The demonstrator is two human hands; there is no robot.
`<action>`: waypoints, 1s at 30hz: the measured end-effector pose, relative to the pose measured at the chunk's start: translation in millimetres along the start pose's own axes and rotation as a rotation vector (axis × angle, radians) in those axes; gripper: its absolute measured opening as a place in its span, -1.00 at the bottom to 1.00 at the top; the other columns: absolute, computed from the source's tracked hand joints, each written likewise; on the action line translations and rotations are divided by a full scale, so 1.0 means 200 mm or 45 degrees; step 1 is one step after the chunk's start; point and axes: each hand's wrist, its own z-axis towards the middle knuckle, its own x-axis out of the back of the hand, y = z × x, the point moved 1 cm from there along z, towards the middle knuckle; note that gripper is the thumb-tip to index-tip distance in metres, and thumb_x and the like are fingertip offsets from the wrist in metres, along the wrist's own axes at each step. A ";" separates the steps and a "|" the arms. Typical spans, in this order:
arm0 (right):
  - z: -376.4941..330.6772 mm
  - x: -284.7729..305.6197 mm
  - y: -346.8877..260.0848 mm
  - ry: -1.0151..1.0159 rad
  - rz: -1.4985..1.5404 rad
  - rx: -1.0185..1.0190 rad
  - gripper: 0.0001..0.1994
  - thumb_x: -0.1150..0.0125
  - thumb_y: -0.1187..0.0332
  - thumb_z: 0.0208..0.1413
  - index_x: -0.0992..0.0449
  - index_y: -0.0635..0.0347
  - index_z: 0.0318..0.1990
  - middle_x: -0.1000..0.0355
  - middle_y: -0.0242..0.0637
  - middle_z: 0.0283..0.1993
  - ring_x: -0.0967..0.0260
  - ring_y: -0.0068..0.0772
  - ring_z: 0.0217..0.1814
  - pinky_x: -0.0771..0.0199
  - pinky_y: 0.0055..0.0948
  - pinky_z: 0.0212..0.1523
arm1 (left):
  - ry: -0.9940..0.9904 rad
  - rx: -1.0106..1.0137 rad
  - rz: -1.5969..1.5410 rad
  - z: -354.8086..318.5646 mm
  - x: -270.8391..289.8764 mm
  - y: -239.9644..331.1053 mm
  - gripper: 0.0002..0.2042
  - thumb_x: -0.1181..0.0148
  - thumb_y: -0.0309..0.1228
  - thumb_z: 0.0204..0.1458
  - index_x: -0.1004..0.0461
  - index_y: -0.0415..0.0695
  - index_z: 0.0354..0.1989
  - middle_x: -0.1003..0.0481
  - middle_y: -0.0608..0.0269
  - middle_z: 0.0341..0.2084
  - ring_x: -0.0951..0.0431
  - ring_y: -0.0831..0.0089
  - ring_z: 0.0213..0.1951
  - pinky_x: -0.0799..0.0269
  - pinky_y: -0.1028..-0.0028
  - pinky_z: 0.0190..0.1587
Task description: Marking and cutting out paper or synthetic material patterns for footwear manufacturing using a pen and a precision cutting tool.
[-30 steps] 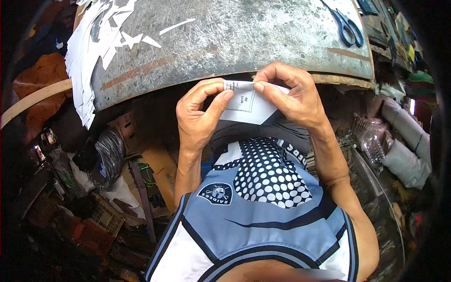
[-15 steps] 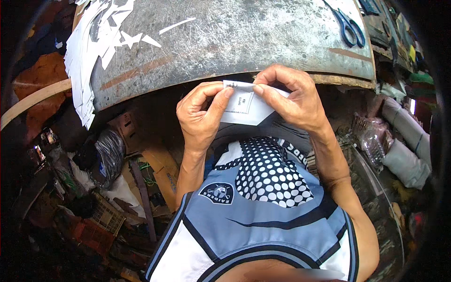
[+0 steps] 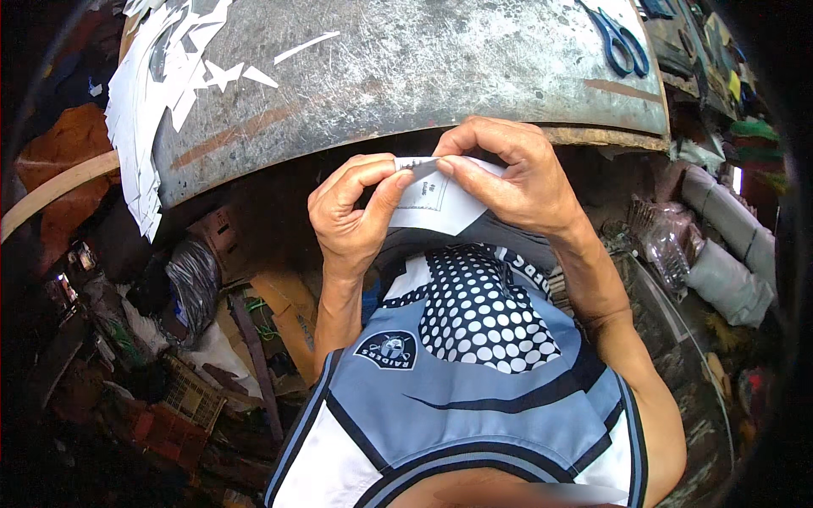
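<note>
A small white piece of paper (image 3: 449,213) with printed lines and marks hangs just in front of the table's near edge, above my lap. Its left end is pinched between the thumb and fingers of my left hand (image 3: 354,207). Along the upper edge, my right hand (image 3: 512,173) grips it between thumb and forefinger. Only a narrow stretch of paper separates the two thumb tips. The upper edge looks bent there, and the lower corner points down toward me. My fingers cover parts of the sheet.
White paper offcuts (image 3: 140,135) lie on the left of the worn metal-topped table (image 3: 364,93), some drooping over its edge. Blue-handled scissors (image 3: 622,46) rest at the far right. Cardboard (image 3: 288,309) and a crate (image 3: 193,391) are lower left; wrapped grey rolls (image 3: 728,284) stand right.
My right hand has shifted left, nearer my left thumb, along the paper's upper edge. The sheet has tilted, its lower corner swinging down. The whole view has shifted slightly.
</note>
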 end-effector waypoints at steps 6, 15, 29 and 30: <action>-0.01 0.02 -0.01 0.018 -0.030 0.076 -0.85 -0.34 0.48 0.02 -0.57 0.37 -0.27 -0.55 -0.26 -0.35 -0.48 -0.50 -0.34 -0.46 -0.52 -0.30 | 0.044 -0.057 -0.065 0.00 0.01 -0.01 -0.89 -0.39 -0.61 -0.04 -0.58 -0.27 -0.35 -0.61 0.10 -0.40 -0.58 0.45 -0.38 -0.46 0.55 -0.31; -0.01 0.04 -0.01 0.000 -0.004 -0.063 -0.88 -0.29 0.43 0.06 -0.57 0.32 -0.31 -0.54 -0.24 -0.39 -0.50 -0.46 -0.35 -0.51 -0.47 -0.30 | 0.018 -0.036 -0.044 0.00 0.00 -0.01 -0.89 -0.40 -0.61 -0.04 -0.58 -0.28 -0.35 -0.60 0.10 -0.40 -0.58 0.44 -0.36 -0.46 0.54 -0.29; -0.02 0.01 -0.01 0.021 0.035 -0.015 -0.89 -0.30 0.46 0.04 -0.56 0.33 -0.33 -0.52 -0.24 -0.40 -0.50 -0.48 -0.35 -0.51 -0.46 -0.30 | 0.082 0.176 -0.216 -0.04 -0.03 -0.01 -0.90 -0.38 -0.61 -0.02 -0.60 -0.27 -0.33 -0.61 0.14 -0.35 -0.57 0.52 -0.32 -0.46 0.58 -0.25; -0.01 0.01 -0.02 0.011 0.013 0.017 -0.89 -0.30 0.46 0.04 -0.56 0.34 -0.33 -0.53 -0.23 -0.40 -0.51 -0.46 -0.35 -0.51 -0.46 -0.29 | 0.068 0.143 -0.197 -0.04 -0.03 -0.01 -0.90 -0.38 -0.61 -0.02 -0.60 -0.28 -0.33 -0.61 0.14 -0.36 -0.57 0.52 -0.33 -0.46 0.58 -0.26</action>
